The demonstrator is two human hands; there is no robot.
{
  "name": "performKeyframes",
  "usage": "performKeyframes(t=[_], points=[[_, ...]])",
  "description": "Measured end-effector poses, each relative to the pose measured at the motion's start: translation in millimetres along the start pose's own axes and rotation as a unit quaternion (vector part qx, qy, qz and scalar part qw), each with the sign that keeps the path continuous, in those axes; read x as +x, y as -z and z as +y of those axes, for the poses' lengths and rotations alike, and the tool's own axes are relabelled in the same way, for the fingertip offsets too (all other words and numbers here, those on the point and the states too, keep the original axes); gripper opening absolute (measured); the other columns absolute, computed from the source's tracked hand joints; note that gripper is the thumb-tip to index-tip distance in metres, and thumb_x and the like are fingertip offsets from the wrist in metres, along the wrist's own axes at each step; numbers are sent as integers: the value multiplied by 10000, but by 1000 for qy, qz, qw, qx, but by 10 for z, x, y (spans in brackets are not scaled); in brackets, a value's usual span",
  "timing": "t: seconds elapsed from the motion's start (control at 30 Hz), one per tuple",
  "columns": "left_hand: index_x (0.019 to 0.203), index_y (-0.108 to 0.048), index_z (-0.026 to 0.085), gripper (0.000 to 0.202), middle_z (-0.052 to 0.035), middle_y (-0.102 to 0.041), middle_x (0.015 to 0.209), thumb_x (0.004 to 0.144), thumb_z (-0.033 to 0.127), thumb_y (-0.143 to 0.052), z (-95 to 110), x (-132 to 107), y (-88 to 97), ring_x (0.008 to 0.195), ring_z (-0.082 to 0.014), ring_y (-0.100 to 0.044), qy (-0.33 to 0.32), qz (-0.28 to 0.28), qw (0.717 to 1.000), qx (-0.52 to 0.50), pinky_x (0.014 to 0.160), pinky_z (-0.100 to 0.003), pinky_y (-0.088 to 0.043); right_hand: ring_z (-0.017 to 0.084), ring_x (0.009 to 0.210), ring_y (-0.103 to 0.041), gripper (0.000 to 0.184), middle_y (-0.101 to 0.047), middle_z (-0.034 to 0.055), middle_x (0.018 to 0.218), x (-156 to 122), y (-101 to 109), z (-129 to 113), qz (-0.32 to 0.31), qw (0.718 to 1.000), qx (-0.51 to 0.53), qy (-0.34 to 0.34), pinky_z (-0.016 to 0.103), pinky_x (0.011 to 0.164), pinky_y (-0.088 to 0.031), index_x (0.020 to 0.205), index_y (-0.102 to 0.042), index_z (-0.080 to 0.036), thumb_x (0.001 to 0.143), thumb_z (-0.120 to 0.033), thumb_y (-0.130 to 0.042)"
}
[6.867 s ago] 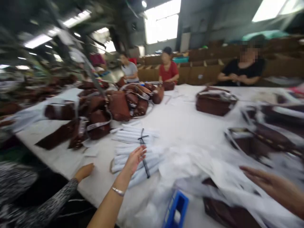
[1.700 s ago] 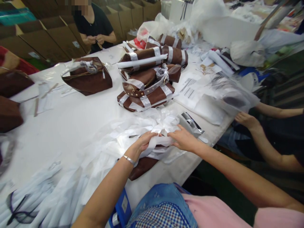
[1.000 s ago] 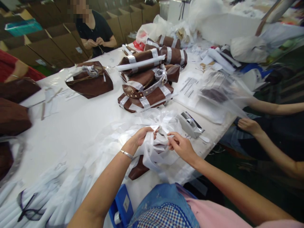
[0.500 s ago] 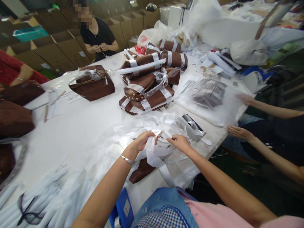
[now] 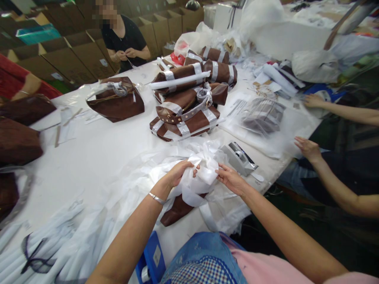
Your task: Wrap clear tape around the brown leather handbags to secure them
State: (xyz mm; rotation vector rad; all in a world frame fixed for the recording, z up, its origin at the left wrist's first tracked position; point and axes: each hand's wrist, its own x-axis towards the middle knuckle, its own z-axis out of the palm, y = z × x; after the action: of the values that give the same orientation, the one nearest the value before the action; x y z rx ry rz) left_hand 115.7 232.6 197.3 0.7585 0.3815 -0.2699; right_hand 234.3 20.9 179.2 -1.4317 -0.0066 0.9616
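Observation:
A tangle of thin white wrapping strips point(image 5: 207, 173) lies in front of me on the table. My left hand point(image 5: 179, 173) is closed on a bunched part of a strip. On the other side, my right hand point(image 5: 231, 179) pinches the same loose white material between thumb and fingers. Under the strips a brown leather piece point(image 5: 176, 211) sticks out toward me; the rest of it is covered. Just beyond my right hand stands a grey tape dispenser point(image 5: 239, 157). More crumpled white sheeting point(image 5: 142, 169) spreads to the left.
Brown handbags point(image 5: 185, 122) with pale bands are piled ahead; another bag point(image 5: 118, 104) stands left of them. White tubes point(image 5: 74, 248) lie at near left. On the right, a co-worker's hands point(image 5: 309, 149) are by a bagged item point(image 5: 263, 114). Another person point(image 5: 124, 43) stands across the table.
My right hand has shifted slightly right and its strip is spread wider between my hands. The co-worker's hands on the right have moved away from the bagged item.

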Motion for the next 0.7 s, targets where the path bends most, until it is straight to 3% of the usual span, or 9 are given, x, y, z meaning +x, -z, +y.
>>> performKeyframes(t=[0.13, 0.23, 0.33, 0.4, 0.53, 0.63, 0.7], points=[[821, -649, 101, 134, -27, -619, 626, 700, 159, -650, 4, -1, -24, 527, -98, -557, -11, 14, 1000, 24, 562, -204, -461, 105, 681, -623, 200, -702, 26, 846, 1, -21, -17, 2, 996, -49, -79, 167, 532, -482, 917, -710, -180, 724, -179, -764], [824, -656, 108, 141, -19, -624, 630, 703, 171, -686, 17, -16, -34, 522, -96, -549, -22, 21, 998, 48, 543, -201, -440, 112, 774, -650, 233, -702, 15, 926, -4, -57, -10, 44, 997, -61, -30, 179, 614, -530, 989, -688, -203, 765, -168, -739], [817, -662, 105, 159, -17, -616, 629, 722, 224, -705, 27, -27, -23, 511, -92, -530, -28, 20, 997, 64, 528, -201, -419, 151, 867, -680, 173, -698, 25, 974, -67, -110, 41, 76, 995, -66, 12, 258, 727, -587, 999, -642, -216, 847, -268, -706], [814, -664, 107, 174, -12, -608, 627, 725, 247, -713, 26, -28, -16, 512, -88, -521, -29, 19, 997, 69, 527, -200, -410, 181, 823, -696, 195, -707, 64, 903, -119, -153, 103, 63, 994, -94, -7, 285, 703, -595, 904, -644, -177, 864, -357, -707], [804, -663, 110, 177, -7, -597, 622, 722, 256, -720, -3, -16, -27, 527, -92, -525, -30, 14, 997, 75, 542, -202, -415, 170, 609, -665, 424, -722, 105, 761, -125, -252, 229, 14, 974, -215, -76, 271, 558, -552, 755, -671, -135, 879, -540, -652], [816, -658, 119, 178, -3, -597, 628, 724, 258, -719, -29, -15, -45, 542, -97, -535, -28, 12, 997, 78, 565, -208, -430, 155, 525, -620, 402, -708, 86, 665, -50, -315, 280, 26, 970, -234, -54, 253, 504, -499, 678, -672, -138, 826, -509, -719], [824, -653, 125, 176, 0, -598, 639, 728, 258, -716, -31, -28, -50, 543, -95, -533, -25, 13, 997, 78, 567, -207, -433, 164, 554, -629, 328, -693, 60, 628, -26, -344, 292, 36, 977, -211, -24, 260, 551, -512, 674, -676, -147, 782, -444, -764]])
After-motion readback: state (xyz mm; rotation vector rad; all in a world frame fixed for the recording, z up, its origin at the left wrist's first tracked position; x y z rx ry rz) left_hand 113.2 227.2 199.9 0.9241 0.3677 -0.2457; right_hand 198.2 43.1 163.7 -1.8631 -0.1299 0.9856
